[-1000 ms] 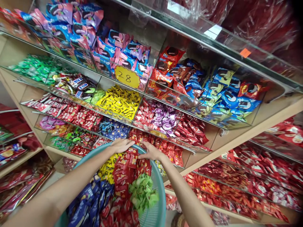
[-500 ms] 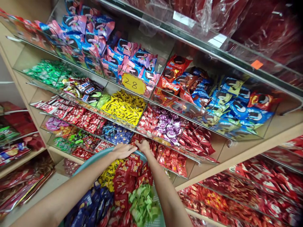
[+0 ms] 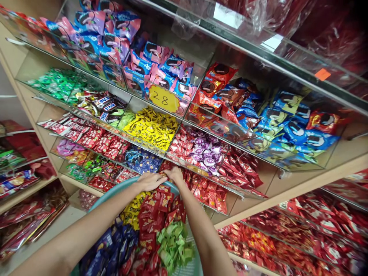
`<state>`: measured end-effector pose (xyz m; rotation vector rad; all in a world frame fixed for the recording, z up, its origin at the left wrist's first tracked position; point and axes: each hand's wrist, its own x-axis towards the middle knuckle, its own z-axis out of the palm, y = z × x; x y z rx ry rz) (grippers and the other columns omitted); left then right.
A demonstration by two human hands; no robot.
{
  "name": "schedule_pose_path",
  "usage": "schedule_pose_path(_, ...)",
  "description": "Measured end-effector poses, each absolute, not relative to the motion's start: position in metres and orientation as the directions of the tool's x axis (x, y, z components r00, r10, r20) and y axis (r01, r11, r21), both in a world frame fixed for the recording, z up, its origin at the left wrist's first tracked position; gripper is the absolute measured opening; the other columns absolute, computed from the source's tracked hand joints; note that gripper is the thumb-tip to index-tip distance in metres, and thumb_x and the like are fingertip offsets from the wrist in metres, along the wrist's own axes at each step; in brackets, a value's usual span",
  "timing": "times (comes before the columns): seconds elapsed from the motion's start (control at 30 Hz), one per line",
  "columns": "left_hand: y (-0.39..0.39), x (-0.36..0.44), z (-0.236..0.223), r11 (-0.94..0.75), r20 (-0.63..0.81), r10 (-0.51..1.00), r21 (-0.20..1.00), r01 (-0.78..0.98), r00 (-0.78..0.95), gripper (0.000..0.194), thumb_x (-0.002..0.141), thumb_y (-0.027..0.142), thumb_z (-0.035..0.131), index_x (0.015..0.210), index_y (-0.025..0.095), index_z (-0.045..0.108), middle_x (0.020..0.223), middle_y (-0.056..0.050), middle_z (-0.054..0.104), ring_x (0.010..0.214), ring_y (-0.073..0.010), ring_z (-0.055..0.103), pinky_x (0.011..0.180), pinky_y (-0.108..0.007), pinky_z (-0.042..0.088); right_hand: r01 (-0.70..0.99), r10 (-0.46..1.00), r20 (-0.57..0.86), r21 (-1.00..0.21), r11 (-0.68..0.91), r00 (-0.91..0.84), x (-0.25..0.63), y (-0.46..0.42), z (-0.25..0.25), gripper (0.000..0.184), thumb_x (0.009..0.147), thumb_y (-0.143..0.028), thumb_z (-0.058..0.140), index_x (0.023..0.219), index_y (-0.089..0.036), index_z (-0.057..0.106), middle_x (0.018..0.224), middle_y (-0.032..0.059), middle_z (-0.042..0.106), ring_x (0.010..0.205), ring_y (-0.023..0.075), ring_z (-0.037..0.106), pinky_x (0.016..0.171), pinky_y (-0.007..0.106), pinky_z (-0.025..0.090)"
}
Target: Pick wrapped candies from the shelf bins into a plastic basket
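My left hand (image 3: 151, 180) lies over the far rim of a teal plastic basket (image 3: 113, 188), its fingers stretched to the right. Just beside it, my right hand (image 3: 174, 174) reaches past that rim to a shelf compartment of red-wrapped sweets (image 3: 166, 166); its fingertips are hidden, and I cannot tell if they grip anything. Inside the basket, below my forearms, are dark blue packets (image 3: 110, 245), yellow sweets (image 3: 132, 211), red packets (image 3: 152, 214) and light green wrapped sweets (image 3: 174, 245).
Glass-fronted shelves hold yellow sweets (image 3: 152, 128), purple-and-white sweets (image 3: 205, 151), blue packets (image 3: 143, 159) and bagged cookies (image 3: 172, 71). A yellow "28" tag (image 3: 163, 98) hangs above. Glass dividers and shelf edges (image 3: 230, 140) border the hands. More red sweets (image 3: 258, 241) fill lower right racks.
My right hand has shifted slightly, up and toward the shelf. My left hand stays nearly in place at the rim. The view has moved a little; the basket contents look the same.
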<state>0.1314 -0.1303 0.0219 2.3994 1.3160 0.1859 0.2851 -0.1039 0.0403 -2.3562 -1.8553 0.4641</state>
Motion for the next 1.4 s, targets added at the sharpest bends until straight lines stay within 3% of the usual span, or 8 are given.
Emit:
schedule_pose_path(0.17,-0.131,0.131,0.025,-0.473,-0.087,0.830,0.413,0.778,0.551,0.075,0.079,0.071,0.006,0.108,0.029,0.062,0.111,-0.006,0.061,0.101,-0.0308,0.055,0.088,-0.043,0.038,0.930,0.980,-0.134,-0.319,-0.184,0.148,0.309,-0.131,0.059,0.038,0.074,-0.052,0.050,0.080,-0.016,0.062,0.082,0.0098,0.066,0.076,0.0217,0.063,0.057,0.026,0.041)
schedule_pose_path(0.3,-0.131,0.132,0.028,-0.455,-0.111,0.830,0.432,0.779,0.547,0.076,0.077,0.073,0.005,0.110,0.031,0.060,0.115,-0.004,0.059,0.104,-0.0326,0.053,0.090,-0.044,0.036,0.932,0.992,-0.082,-0.341,-0.123,0.101,0.333,-0.168,0.076,0.034,0.071,-0.049,0.055,0.087,-0.020,0.055,0.077,0.0023,0.064,0.069,0.0163,0.059,0.056,0.024,0.037)
schedule_pose_path(0.4,-0.130,0.133,0.028,-0.425,-0.137,0.839,0.437,0.793,0.526,0.077,0.076,0.074,0.006,0.113,0.031,0.058,0.114,-0.006,0.059,0.105,-0.0329,0.052,0.091,-0.045,0.035,0.960,0.995,-0.066,-0.274,0.049,-0.069,0.348,-0.198,0.091,0.031,0.071,-0.044,0.058,0.091,-0.022,0.051,0.073,-0.0006,0.062,0.065,0.0148,0.056,0.055,0.023,0.034)
schedule_pose_path(0.6,-0.130,0.133,0.027,-0.408,-0.151,0.846,0.433,0.804,0.511,0.079,0.075,0.075,0.007,0.118,0.030,0.056,0.114,-0.007,0.060,0.104,-0.0314,0.053,0.090,-0.043,0.036,0.927,0.925,-0.126,0.069,0.370,-0.360,0.354,-0.231,0.112,0.032,0.072,-0.036,0.060,0.097,-0.018,0.053,0.091,0.0085,0.062,0.087,0.0226,0.056,0.071,0.029,0.036)
schedule_pose_path(0.8,-0.129,0.133,0.026,-0.431,-0.123,0.844,0.424,0.797,0.522,0.078,0.075,0.075,0.007,0.114,0.032,0.058,0.109,-0.007,0.062,0.101,-0.0313,0.055,0.088,-0.043,0.038,0.846,0.858,-0.234,0.183,0.501,-0.457,0.342,-0.230,0.113,0.031,0.073,-0.036,0.062,0.099,-0.019,0.062,0.099,0.0109,0.061,0.099,0.0258,0.051,0.082,0.034,0.037)
schedule_pose_path(1.03,-0.129,0.133,0.025,-0.427,-0.127,0.844,0.429,0.796,0.521,0.080,0.075,0.076,0.005,0.117,0.032,0.056,0.112,-0.008,0.060,0.103,-0.0318,0.054,0.089,-0.044,0.037,0.828,0.837,-0.329,0.215,0.518,-0.438,0.323,-0.225,0.115,0.027,0.069,-0.033,0.067,0.090,-0.016,0.067,0.100,0.0133,0.062,0.103,0.0282,0.050,0.085,0.038,0.037)
schedule_pose_path(1.4,-0.129,0.132,0.026,-0.443,-0.121,0.838,0.418,0.793,0.532,0.081,0.075,0.076,0.003,0.105,0.029,0.062,0.106,-0.008,0.062,0.099,-0.0317,0.055,0.086,-0.044,0.038,0.850,0.826,-0.391,0.168,0.499,-0.407,0.312,-0.215,0.105,0.025,0.068,-0.031,0.068,0.088,-0.015,0.068,0.102,0.0147,0.063,0.105,0.0294,0.051,0.089,0.042,0.037)
